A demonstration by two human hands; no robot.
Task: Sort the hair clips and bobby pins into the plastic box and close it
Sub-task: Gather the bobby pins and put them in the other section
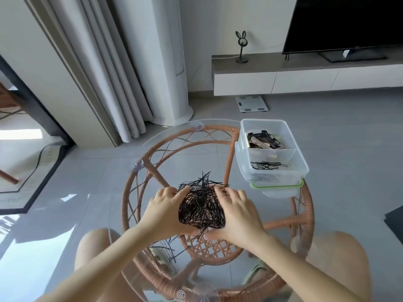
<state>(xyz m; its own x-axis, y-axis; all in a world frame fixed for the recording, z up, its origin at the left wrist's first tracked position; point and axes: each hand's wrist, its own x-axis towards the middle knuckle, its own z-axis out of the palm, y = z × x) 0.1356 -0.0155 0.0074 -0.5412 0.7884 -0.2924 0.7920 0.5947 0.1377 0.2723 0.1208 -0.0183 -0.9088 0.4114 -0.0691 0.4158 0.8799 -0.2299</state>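
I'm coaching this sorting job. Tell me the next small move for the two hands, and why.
Probably carry the bundle of bobby pins, cupped between left hand and right hand, over to the plastic box and drop it in the near compartment, which already holds bobby pins; the far one holds hair clips.

Bobby pins at centre of the bench [122, 192], box at two o'clock.
The pile of bobby pins [201, 205] lies between the left hand [165, 211] and right hand [236, 214]; the plastic box [272, 153] holds hair clips [265, 140] behind, pins in front, atop its lid [277, 186].
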